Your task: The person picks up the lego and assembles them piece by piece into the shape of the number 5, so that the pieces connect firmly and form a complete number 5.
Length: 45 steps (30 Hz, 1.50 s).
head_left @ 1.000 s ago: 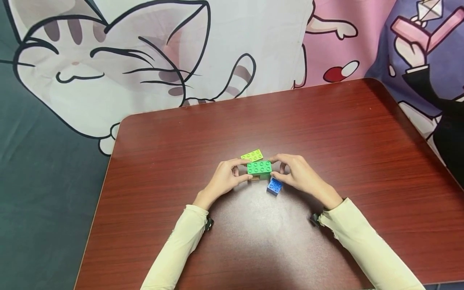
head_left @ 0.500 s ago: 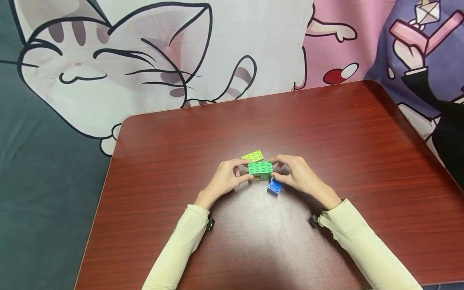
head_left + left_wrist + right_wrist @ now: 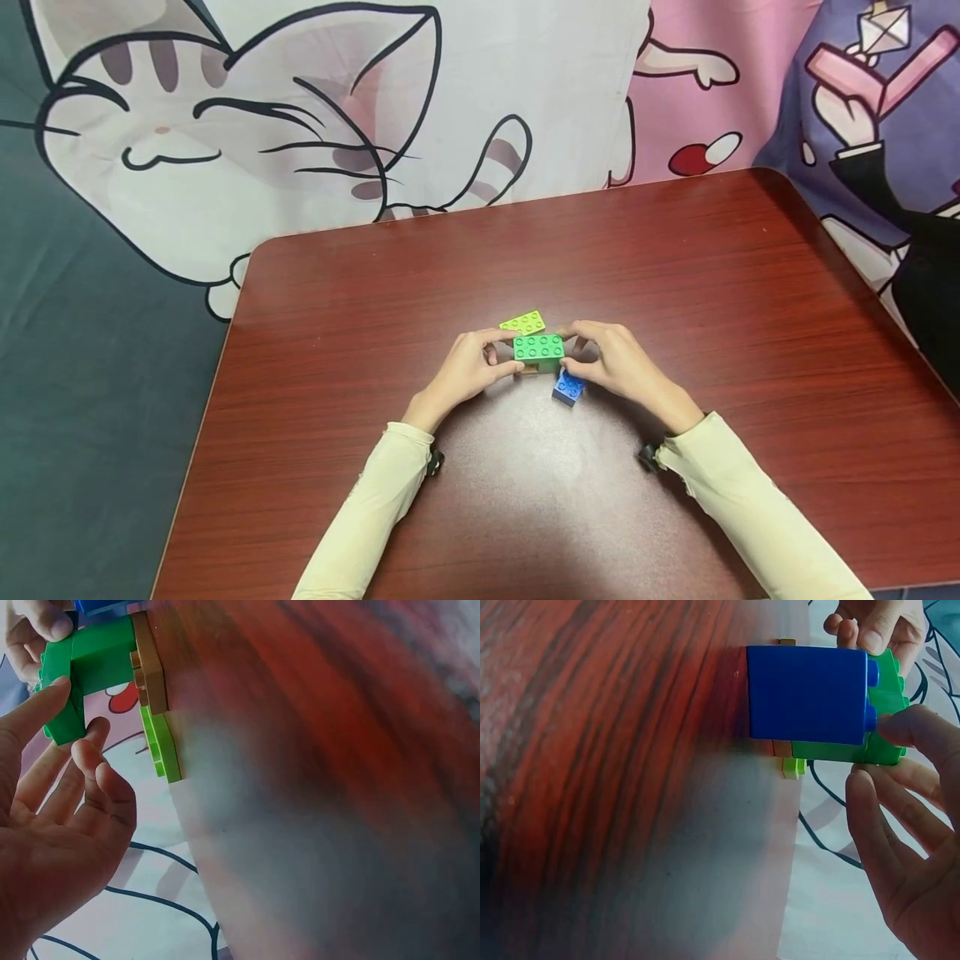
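A long green toy brick (image 3: 537, 348) lies level across the top of a second green block (image 3: 105, 654), which stands on a thin brown studded plate (image 3: 152, 664). With thumb and fingers my left hand (image 3: 467, 367) pinches the left end of the top brick. Its right end is pinched by my right hand (image 3: 626, 362). Just behind the stack lies a lime-green studded plate (image 3: 522, 322), partly covered. Close to my right thumb, a small blue brick (image 3: 567, 387) stands on the tabletop and hides much of the stack in the right wrist view.
The bricks stand near the middle of a reddish-brown wooden table (image 3: 360, 333). Its far edge meets a cartoon-printed cloth (image 3: 480, 67). A dark green surface (image 3: 97, 417) lies beyond the table's left edge. Both forearms reach in from the front.
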Available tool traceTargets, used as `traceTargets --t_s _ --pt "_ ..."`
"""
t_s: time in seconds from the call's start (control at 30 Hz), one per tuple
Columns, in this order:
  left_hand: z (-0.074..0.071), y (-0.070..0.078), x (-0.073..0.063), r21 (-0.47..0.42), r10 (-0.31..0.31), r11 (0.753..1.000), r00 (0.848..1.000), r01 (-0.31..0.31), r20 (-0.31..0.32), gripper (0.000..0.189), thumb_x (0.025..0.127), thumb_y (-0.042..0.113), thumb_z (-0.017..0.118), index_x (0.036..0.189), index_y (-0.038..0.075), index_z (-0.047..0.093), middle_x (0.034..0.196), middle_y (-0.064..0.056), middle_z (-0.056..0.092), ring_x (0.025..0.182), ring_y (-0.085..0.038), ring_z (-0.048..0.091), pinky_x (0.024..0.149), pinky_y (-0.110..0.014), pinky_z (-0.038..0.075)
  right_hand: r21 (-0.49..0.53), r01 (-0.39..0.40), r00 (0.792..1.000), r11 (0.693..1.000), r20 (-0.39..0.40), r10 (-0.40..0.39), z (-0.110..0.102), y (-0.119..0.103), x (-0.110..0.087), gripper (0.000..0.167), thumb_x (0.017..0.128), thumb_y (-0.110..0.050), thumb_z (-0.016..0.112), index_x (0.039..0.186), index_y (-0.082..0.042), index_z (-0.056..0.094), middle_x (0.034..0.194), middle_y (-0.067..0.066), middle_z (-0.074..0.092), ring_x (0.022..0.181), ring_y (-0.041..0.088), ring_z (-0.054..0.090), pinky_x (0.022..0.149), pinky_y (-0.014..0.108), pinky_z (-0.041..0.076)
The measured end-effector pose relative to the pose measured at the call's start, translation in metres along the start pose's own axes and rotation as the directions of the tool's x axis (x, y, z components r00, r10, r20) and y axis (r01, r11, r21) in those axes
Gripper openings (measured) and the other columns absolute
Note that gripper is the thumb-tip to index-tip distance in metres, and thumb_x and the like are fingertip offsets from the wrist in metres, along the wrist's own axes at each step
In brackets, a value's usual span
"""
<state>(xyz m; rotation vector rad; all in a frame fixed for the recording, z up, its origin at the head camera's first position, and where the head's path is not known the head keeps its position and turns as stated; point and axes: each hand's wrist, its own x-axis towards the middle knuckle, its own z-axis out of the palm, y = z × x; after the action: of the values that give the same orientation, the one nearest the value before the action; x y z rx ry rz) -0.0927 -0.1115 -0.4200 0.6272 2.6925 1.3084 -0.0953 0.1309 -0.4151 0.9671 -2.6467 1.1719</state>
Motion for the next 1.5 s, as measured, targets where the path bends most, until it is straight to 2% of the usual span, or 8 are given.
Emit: traceTargets --t_s 0.2,0.47,0.63,0.8,1.37,1.5 --pt "-0.001 0.002 -0.002 -0.01 -0.037 0.999 0.999 0.037 0.021 0.043 0.076 0.017 0.078 0.114 0.004 0.065 0.061 0.003 0.053 0.053 -0.007 0.046 0.045 -0.022 0.038 0.011 -0.008 1.0 1.0 0.004 0.007 0.001 0.001 0.001 0.029 0.073 -0.008 0.076 0.099 -0.007 0.065 0.085 0.005 0.068 0.065 0.011 0.059 0.059 0.033 0.049" --pt "0.0 0.002 -0.002 0.004 -0.039 0.999 0.999 0.039 0.013 0.042 0.075 0.017 0.078 0.113 0.004 0.066 0.059 0.002 0.052 0.051 -0.006 0.045 0.046 -0.021 0.038 0.018 -0.015 1.0 1.0 0.001 0.015 0.002 0.001 0.0 0.029 0.073 -0.007 0.076 0.099 -0.008 0.064 0.084 0.006 0.067 0.063 0.01 0.058 0.058 0.032 0.05" --pt "-0.001 0.004 0.0 0.002 -0.055 0.999 0.997 0.055 0.055 0.042 0.076 0.016 0.078 0.114 0.004 0.065 0.06 0.001 0.052 0.053 -0.007 0.045 0.047 -0.021 0.038 0.013 -0.031 1.0 0.999 0.004 0.031 0.001 0.002 -0.001 0.029 0.073 -0.007 0.076 0.099 -0.009 0.065 0.083 0.006 0.067 0.063 0.008 0.058 0.057 0.029 0.05" --pt "-0.004 0.005 0.001 0.008 -0.045 0.999 0.995 0.045 0.088 0.041 0.077 0.016 0.077 0.114 0.004 0.064 0.063 0.001 0.053 0.055 -0.008 0.046 0.05 -0.022 0.038 0.022 -0.038 0.999 0.999 0.01 0.038 0.002 0.001 -0.002 0.029 0.073 -0.008 0.076 0.099 -0.01 0.065 0.082 0.004 0.067 0.062 0.008 0.057 0.056 0.03 0.05" --pt "-0.008 0.004 0.002 0.042 -0.022 0.999 0.993 0.017 0.117 0.043 0.077 0.018 0.077 0.116 0.006 0.063 0.069 -0.001 0.055 0.062 -0.009 0.046 0.056 -0.023 0.039 0.02 -0.031 1.0 0.999 -0.003 0.031 0.002 0.001 -0.002 0.031 0.073 -0.009 0.077 0.102 -0.01 0.065 0.085 0.006 0.068 0.061 0.008 0.057 0.056 0.032 0.049" --pt "-0.01 0.003 0.002 0.034 -0.01 0.999 0.991 0.006 0.132 0.044 0.077 0.016 0.076 0.118 0.007 0.062 0.076 -0.002 0.06 0.063 -0.011 0.048 0.058 -0.024 0.039 0.028 -0.026 1.0 0.999 -0.005 0.026 0.003 0.003 -0.002 0.031 0.074 -0.009 0.077 0.102 -0.01 0.065 0.088 0.006 0.069 0.061 0.008 0.057 0.055 0.032 0.05"
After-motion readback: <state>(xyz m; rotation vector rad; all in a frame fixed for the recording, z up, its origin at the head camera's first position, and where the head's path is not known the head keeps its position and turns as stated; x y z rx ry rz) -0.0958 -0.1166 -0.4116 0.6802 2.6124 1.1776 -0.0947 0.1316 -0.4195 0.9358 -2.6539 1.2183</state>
